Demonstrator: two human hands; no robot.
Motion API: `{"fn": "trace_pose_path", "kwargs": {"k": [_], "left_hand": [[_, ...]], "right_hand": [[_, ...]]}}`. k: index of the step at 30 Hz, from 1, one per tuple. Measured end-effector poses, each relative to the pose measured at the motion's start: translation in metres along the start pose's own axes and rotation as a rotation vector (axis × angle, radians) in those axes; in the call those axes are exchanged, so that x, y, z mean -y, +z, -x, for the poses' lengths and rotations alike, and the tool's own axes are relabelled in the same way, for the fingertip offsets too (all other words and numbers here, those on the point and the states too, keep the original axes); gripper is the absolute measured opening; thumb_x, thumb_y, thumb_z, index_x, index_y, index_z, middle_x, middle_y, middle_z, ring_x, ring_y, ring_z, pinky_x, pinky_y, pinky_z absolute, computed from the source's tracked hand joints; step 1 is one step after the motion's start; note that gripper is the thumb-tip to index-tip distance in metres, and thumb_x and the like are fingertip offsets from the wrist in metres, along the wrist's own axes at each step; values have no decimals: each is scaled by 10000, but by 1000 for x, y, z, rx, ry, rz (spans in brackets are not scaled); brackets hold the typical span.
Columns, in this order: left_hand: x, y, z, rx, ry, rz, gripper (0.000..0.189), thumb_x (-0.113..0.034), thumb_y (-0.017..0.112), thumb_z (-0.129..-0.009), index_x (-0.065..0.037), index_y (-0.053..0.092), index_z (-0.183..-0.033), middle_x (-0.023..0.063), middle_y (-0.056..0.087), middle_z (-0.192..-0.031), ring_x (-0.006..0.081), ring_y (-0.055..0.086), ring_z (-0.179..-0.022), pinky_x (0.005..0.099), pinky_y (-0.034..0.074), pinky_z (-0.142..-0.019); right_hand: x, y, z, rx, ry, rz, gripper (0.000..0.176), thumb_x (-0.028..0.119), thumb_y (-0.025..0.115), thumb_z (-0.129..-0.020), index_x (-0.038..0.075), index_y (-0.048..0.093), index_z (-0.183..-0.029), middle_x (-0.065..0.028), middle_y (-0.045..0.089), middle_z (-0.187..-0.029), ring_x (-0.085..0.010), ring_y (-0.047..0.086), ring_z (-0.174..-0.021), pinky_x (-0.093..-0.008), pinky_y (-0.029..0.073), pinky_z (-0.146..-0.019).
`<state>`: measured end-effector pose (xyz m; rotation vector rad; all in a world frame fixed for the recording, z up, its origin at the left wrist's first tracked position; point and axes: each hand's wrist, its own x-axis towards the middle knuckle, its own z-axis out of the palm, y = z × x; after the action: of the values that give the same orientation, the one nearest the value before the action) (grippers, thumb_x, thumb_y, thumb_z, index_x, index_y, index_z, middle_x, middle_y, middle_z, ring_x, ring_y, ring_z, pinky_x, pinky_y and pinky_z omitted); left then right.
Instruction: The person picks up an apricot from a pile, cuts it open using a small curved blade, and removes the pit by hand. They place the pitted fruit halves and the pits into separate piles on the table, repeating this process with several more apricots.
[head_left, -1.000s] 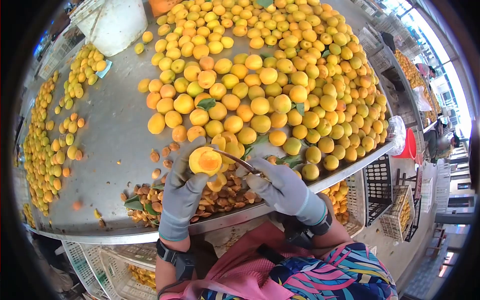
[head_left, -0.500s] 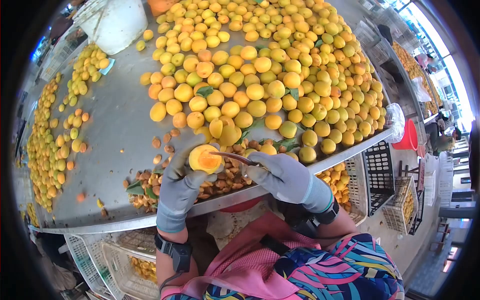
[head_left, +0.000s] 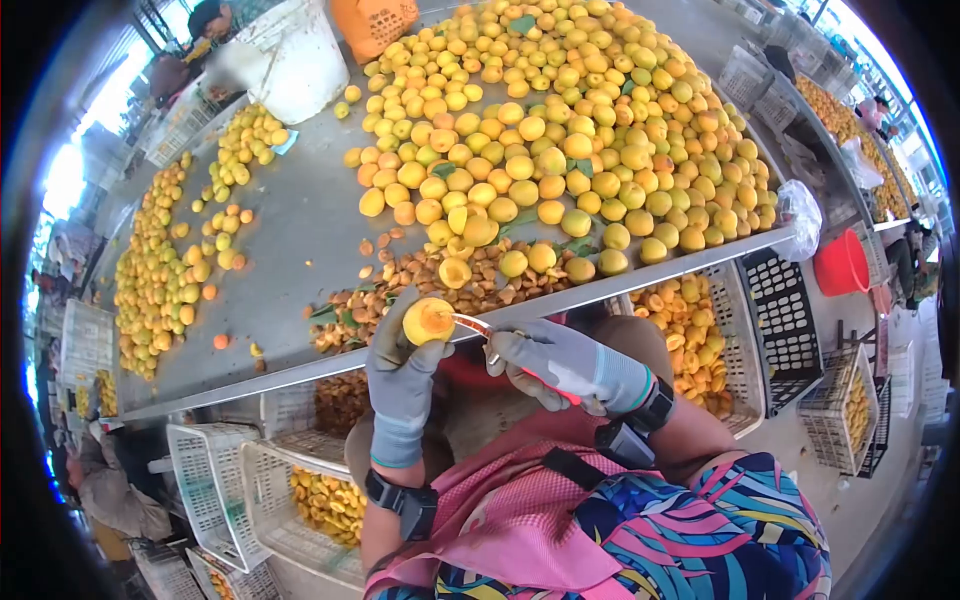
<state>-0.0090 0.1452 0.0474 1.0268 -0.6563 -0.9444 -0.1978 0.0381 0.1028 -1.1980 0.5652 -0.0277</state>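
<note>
Head view: left grip [head_left: 400, 375] around apricot half [head_left: 430, 320], right grip [head_left: 560, 362] around knife [head_left: 472, 323]; crate [head_left: 725, 330] of halves.

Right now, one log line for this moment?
left hand: grips cut apricot | right hand: knife blade at apricot | pits heaped on table

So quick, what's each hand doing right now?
Left hand: closed, holding an apricot.
Right hand: closed, holding a knife.

Fruit-processing shed, probably — long metal table [head_left: 285, 230] heaped with apricots [head_left: 560, 130], plastic crates [head_left: 210, 480] stacked below.
</note>
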Motion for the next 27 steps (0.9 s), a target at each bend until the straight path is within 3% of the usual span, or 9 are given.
{"fn": "trace_pose_path", "kwargs": {"k": [5,8,11,14,16,17,20,22,27], "left_hand": [[-6,12,26,-63,85,-38,636,-100,738,-818,7,423,-1360,121,581,-1238,174,613,-1033,277,549,-828],[-4,17,35,-123,240,-168,614,-63,731,-817,-3,435,-1352,117,577,-1250,171,598,-1060,281,520,-878],[-1,16,41,-185,389,-358,593,-36,680,-850,-9,401,-1373,105,566,-1234,177,582,-1068,319,538,-858],[-8,18,49,-189,322,-232,575,-95,694,-858,-19,426,-1361,102,578,-1239,171,589,-1072,292,494,-920],[-23,23,54,-207,59,49,532,-201,629,-921,-30,411,-1375,101,581,-1229,184,596,-1077,290,505,-900],[-25,21,56,-207,59,44,532,-201,629,-921,-30,411,-1375,101,581,-1229,184,596,-1077,290,505,-900],[-30,7,61,-104,-40,58,534,-297,576,-951,-39,399,-1384,101,576,-1236,203,607,-1073,289,524,-860],[-29,-5,58,90,-204,147,552,-313,574,-952,-39,382,-1391,96,574,-1241,213,617,-1059,286,535,-827],[-27,-2,56,81,-129,-84,622,-313,643,-906,-37,370,-1391,101,574,-1224,211,623,-1039,290,537,-838]], "right_hand": [[-11,18,12,85,-15,-106,394,437,446,-978,57,536,-923,22,467,-554,-67,445,-383,-202,344,-360],[-14,28,17,149,4,-259,415,451,455,-973,50,543,-913,2,509,-548,-87,476,-366,-209,365,-338],[-16,39,21,148,0,-310,405,407,399,-999,25,527,-958,15,470,-534,-69,411,-356,-199,320,-349],[-22,39,22,206,-22,-386,385,394,422,-995,27,528,-950,14,476,-554,-61,417,-366,-193,318,-343],[-22,37,26,208,-2,-420,362,378,449,-992,29,538,-958,15,495,-592,-48,437,-392,-180,316,-346],[-23,37,26,211,-4,-423,362,378,449,-992,29,538,-958,15,495,-592,-48,437,-392,-180,316,-346],[-27,34,26,175,86,-526,335,364,474,-987,37,545,-963,28,507,-619,-37,447,-420,-174,312,-345],[-27,31,29,223,79,-508,331,361,491,-984,36,554,-966,36,511,-639,-32,448,-443,-166,319,-362],[-43,27,26,222,73,-561,336,361,493,-985,33,563,-962,38,506,-635,-28,452,-468,-156,333,-395]]}}
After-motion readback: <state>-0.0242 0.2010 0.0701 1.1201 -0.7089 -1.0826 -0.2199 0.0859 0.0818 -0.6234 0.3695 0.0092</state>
